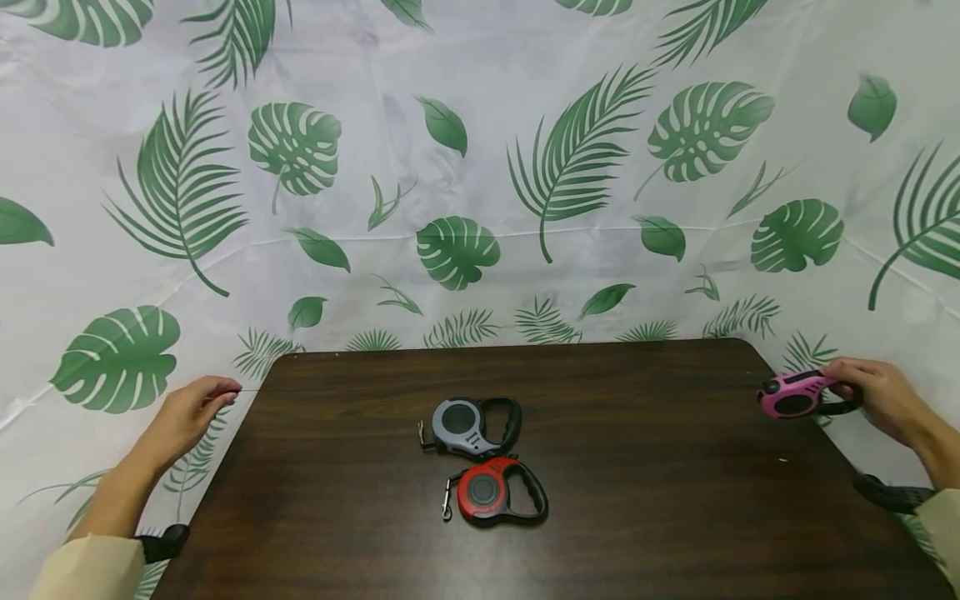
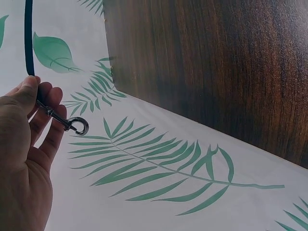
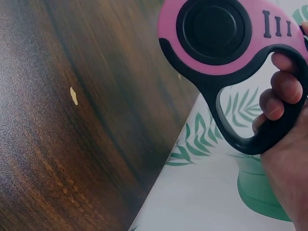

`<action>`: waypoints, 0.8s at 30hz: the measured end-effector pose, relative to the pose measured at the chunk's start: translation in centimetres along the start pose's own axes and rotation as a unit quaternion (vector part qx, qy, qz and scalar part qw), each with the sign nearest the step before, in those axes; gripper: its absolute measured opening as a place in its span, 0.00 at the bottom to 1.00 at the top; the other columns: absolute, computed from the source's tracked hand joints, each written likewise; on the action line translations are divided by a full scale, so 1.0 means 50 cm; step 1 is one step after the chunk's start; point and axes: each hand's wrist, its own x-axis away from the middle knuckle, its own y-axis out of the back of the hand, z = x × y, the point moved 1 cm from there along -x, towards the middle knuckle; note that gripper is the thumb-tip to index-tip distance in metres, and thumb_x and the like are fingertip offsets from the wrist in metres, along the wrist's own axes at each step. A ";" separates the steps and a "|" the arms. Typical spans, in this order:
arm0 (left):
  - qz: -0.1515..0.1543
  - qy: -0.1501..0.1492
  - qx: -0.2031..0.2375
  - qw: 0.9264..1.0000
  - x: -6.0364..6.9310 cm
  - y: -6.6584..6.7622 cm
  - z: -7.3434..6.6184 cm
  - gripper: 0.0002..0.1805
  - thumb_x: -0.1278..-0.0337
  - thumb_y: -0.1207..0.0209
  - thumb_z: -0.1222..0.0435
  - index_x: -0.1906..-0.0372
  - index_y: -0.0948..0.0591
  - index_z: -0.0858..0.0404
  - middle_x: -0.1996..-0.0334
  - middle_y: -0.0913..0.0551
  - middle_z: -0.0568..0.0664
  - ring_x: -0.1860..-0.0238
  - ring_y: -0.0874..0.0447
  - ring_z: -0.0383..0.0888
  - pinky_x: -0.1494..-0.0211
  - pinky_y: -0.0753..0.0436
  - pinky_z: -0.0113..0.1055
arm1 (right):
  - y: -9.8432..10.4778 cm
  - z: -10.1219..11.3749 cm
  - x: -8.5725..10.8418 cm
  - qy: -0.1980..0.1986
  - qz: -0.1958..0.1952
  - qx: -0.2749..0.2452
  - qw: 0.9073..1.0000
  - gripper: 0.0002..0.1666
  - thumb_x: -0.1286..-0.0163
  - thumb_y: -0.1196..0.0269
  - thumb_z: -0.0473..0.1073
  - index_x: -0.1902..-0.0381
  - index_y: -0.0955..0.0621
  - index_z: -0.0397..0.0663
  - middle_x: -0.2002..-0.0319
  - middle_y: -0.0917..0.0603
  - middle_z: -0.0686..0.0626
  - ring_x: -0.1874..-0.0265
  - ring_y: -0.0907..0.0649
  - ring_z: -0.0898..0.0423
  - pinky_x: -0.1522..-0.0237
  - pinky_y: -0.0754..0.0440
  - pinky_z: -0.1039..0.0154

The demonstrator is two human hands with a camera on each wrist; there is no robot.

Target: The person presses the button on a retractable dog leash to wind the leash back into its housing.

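At the right, my right hand point(image 1: 885, 400) grips the handle of a pink and black retractable dog leash point(image 1: 797, 393), its fingers curled through the loop in the right wrist view. My left hand point(image 1: 187, 421) is held out beyond the table's left side. In the left wrist view it pinches a dark leash strap point(image 2: 29, 38) between thumb and fingers. A metal snap hook point(image 2: 77, 126) sticks out below the fingertips. Across the middle of the head view the strap is too thin to follow.
On the dark wooden table point(image 1: 645, 467) lie a grey retractable leash point(image 1: 456, 418) and, touching or close in front of it, a red one point(image 1: 480, 490). Their clips point left. A white leaf-print cloth point(image 1: 480, 192) hangs behind and around the table.
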 end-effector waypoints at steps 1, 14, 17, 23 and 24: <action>0.003 0.001 -0.001 1.000 -0.001 0.001 -0.002 0.16 0.50 0.32 0.87 0.56 0.16 0.74 0.63 0.12 0.62 0.63 0.18 0.32 0.56 0.29 0.07 | 0.001 -0.002 0.000 0.004 0.001 -0.002 1.000 0.21 0.15 0.50 0.34 0.73 0.22 0.38 0.78 0.32 0.53 0.73 0.33 0.57 0.67 0.47 0.55; -0.004 -0.018 0.002 1.000 -0.006 -0.001 0.003 0.17 0.54 0.32 0.90 0.57 0.16 0.75 0.66 0.13 0.60 0.67 0.18 0.34 0.60 0.27 0.09 | -0.002 -0.006 0.003 0.039 0.006 -0.032 0.999 0.20 0.16 0.51 0.30 0.69 0.19 0.40 0.77 0.33 0.51 0.74 0.34 0.56 0.66 0.48 0.55; -0.007 -0.022 0.003 1.000 -0.006 -0.002 0.002 0.18 0.55 0.32 0.90 0.57 0.16 0.75 0.66 0.13 0.60 0.67 0.18 0.34 0.60 0.26 0.09 | -0.003 -0.004 0.001 0.038 0.007 -0.027 0.999 0.19 0.16 0.51 0.30 0.70 0.20 0.39 0.77 0.34 0.50 0.73 0.34 0.55 0.65 0.49 0.55; -0.013 -0.032 -0.002 0.999 -0.007 -0.003 -0.001 0.19 0.56 0.32 0.90 0.57 0.16 0.75 0.66 0.13 0.59 0.67 0.19 0.33 0.60 0.26 0.10 | -0.006 -0.005 0.003 0.022 0.001 0.003 1.000 0.18 0.16 0.50 0.32 0.69 0.21 0.37 0.76 0.32 0.52 0.72 0.33 0.58 0.65 0.48 0.56; -0.013 -0.033 -0.003 0.999 -0.008 -0.003 -0.001 0.18 0.56 0.32 0.90 0.57 0.16 0.75 0.66 0.13 0.60 0.68 0.19 0.33 0.60 0.26 0.10 | -0.006 -0.006 0.004 0.022 -0.001 0.006 1.000 0.18 0.16 0.50 0.32 0.69 0.20 0.37 0.76 0.32 0.52 0.72 0.32 0.58 0.65 0.47 0.57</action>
